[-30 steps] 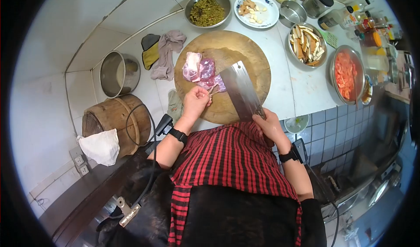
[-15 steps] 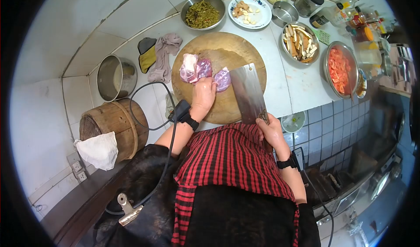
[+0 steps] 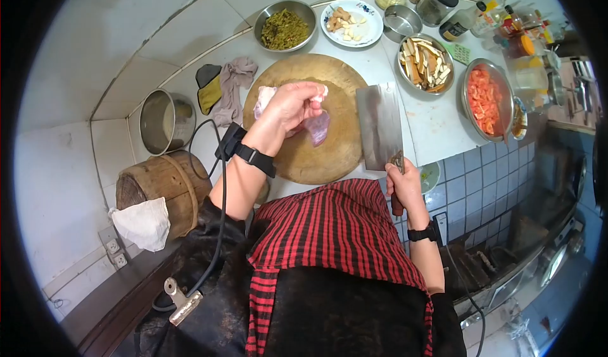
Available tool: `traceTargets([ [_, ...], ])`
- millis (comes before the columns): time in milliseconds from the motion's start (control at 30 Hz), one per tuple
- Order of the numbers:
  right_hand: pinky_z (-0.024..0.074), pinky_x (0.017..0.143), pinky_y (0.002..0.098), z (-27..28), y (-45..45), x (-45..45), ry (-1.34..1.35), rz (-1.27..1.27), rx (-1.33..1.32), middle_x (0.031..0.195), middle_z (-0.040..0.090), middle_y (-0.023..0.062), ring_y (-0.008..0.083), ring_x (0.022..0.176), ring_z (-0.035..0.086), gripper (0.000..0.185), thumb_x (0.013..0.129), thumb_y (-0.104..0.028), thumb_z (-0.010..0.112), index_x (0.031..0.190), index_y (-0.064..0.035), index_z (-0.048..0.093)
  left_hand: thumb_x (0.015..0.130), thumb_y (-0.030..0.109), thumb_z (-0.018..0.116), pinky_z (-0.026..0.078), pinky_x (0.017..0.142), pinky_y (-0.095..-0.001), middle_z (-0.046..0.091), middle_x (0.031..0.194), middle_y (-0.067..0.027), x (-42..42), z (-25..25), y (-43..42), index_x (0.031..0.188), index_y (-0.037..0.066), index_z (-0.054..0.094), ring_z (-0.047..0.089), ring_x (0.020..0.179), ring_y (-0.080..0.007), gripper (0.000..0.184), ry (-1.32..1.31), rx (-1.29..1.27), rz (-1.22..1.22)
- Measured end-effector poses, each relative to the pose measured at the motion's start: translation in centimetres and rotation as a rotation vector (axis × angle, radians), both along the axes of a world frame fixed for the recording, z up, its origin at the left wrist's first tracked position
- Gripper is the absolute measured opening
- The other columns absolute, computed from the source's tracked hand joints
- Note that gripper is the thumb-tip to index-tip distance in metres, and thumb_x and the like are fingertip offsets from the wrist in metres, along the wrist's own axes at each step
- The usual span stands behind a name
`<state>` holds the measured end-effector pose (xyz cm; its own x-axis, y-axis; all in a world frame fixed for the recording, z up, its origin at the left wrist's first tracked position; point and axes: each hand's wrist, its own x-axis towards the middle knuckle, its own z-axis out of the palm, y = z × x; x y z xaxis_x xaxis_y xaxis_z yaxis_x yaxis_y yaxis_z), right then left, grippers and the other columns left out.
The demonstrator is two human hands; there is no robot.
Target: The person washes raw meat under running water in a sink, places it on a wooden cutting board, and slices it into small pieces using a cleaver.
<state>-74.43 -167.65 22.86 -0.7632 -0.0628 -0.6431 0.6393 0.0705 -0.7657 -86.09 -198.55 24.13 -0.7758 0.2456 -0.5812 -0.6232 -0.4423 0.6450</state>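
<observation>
My left hand (image 3: 294, 106) is raised over the round wooden chopping board (image 3: 342, 154), its fingers pinched on a piece of raw meat (image 3: 318, 129). A pale bit of the meat shows at the fingertips, and its purplish part shows below the hand. Behind my wrist, a second chunk of raw meat (image 3: 263, 99) lies on the board, mostly hidden. My right hand (image 3: 405, 185) grips the handle of a cleaver (image 3: 380, 126). The broad blade points away from me, at the board's right edge.
Behind the board stand a bowl of chopped greens (image 3: 285, 30) and a plate with ginger and garlic (image 3: 352, 23). To the right are a bowl of sliced strips (image 3: 425, 64) and a bowl of red pieces (image 3: 486, 100). Cloths (image 3: 235, 81), a metal pot (image 3: 167, 121) and a wooden bucket (image 3: 158, 183) are at left.
My left hand has risen and moved away from me, lifting the smaller piece of meat. My right hand has shifted the cleaver right, off the middle of the board.
</observation>
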Motion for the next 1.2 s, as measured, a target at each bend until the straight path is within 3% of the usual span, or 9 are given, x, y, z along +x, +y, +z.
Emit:
traceTargets([
  [200,0.0413,0.042,0.0259,0.8,0.6,-0.6,0.011,-0.031,-0.054,0.057,0.053,0.0014,0.0099,0.044,0.049,0.011,0.093,-0.009,0.060,0.084,-0.0030,0.056,0.094,0.008,0.061,0.060,0.073,-0.0293,0.069,0.095,-0.0088,2.6,0.2,-0.6,0.103,-0.001,0.065,0.069,0.083,-0.0155,0.013,0.016,0.053,-0.073],
  [267,0.0412,0.043,0.0254,0.8,0.6,-0.5,0.022,0.005,-0.012,0.057,0.053,0.0010,0.0095,0.045,0.049,0.010,0.093,-0.009,0.060,0.085,-0.0028,0.056,0.096,0.007,0.058,0.061,0.077,-0.0313,0.069,0.102,-0.0109,3.6,-0.4,-0.2,0.108,-0.002,0.064,0.070,0.090,-0.0179,0.016,-0.191,0.008,0.002],
  [433,0.0406,0.043,0.0241,0.2,1.6,1.1,0.052,-0.008,0.061,0.059,0.053,0.0001,0.0083,0.046,0.050,0.008,0.093,-0.007,0.060,0.087,-0.0025,0.056,0.093,0.004,0.062,0.056,0.066,-0.0212,0.071,0.094,-0.0088,2.0,-1.9,1.3,0.111,0.000,0.063,0.068,0.078,-0.0126,0.019,-0.045,-0.199,-0.025],
  [700,0.0421,0.042,0.0253,-0.2,4.2,2.7,0.012,-0.196,0.078,0.059,0.053,0.0009,0.0089,0.046,0.049,0.009,0.092,-0.008,0.061,0.088,-0.0026,0.055,0.086,0.008,0.071,0.049,0.060,-0.0198,0.068,0.080,-0.0040,-6.3,-2.2,9.1,0.090,-0.001,0.069,0.061,0.067,-0.0074,0.010,0.212,-0.408,-0.113],
  [833,0.0423,0.042,0.0255,-0.9,5.0,2.7,0.002,-0.231,0.061,0.060,0.052,0.0010,0.0095,0.046,0.049,0.008,0.092,-0.008,0.061,0.090,-0.0024,0.055,0.087,0.010,0.072,0.049,0.066,-0.0219,0.068,0.084,-0.0043,-9.7,-5.2,12.4,0.094,-0.001,0.070,0.060,0.073,-0.0078,0.014,0.261,-0.624,-0.207],
  [933,0.0429,0.043,0.0255,-1.1,5.5,2.4,-0.016,-0.232,0.060,0.061,0.052,0.0009,0.0095,0.047,0.049,0.009,0.092,-0.009,0.061,0.091,-0.0023,0.056,0.083,0.012,0.070,0.054,0.068,-0.0298,0.073,0.087,-0.0088,-10.6,-10.2,13.4,0.101,0.009,0.074,0.066,0.069,-0.0178,0.018,0.393,-0.895,-0.366],
  [1000,0.0430,0.044,0.0255,-1.3,5.7,2.1,-0.030,-0.226,0.072,0.061,0.052,0.0007,0.0094,0.048,0.049,0.009,0.092,-0.010,0.061,0.091,-0.0022,0.056,0.082,0.010,0.064,0.054,0.077,-0.0362,0.073,0.094,-0.0112,-10.5,-12.4,13.4,0.105,0.016,0.074,0.069,0.082,-0.0287,0.026,0.972,-1.211,-0.682],
  [1033,0.0431,0.044,0.0255,-1.4,5.9,2.0,-0.041,-0.213,0.080,0.061,0.052,0.0006,0.0093,0.048,0.049,0.010,0.092,-0.011,0.061,0.092,-0.0022,0.056,0.082,0.006,0.059,0.053,0.082,-0.0404,0.072,0.099,-0.0133,-10.3,-10.3,13.8,0.105,0.016,0.074,0.068,0.093,-0.0342,0.030,0.830,-1.257,-0.833],
  [1200,0.0432,0.045,0.0257,-1.5,6.5,1.0,-0.045,-0.160,0.106,0.062,0.052,0.0005,0.0091,0.049,0.049,0.010,0.092,-0.012,0.061,0.092,-0.0023,0.056,0.080,0.008,0.062,0.053,0.081,-0.0434,0.071,0.098,-0.0148,-10.9,-10.1,14.3,0.098,0.014,0.075,0.067,0.092,-0.0338,0.024,0.781,-1.295,-0.725],
])
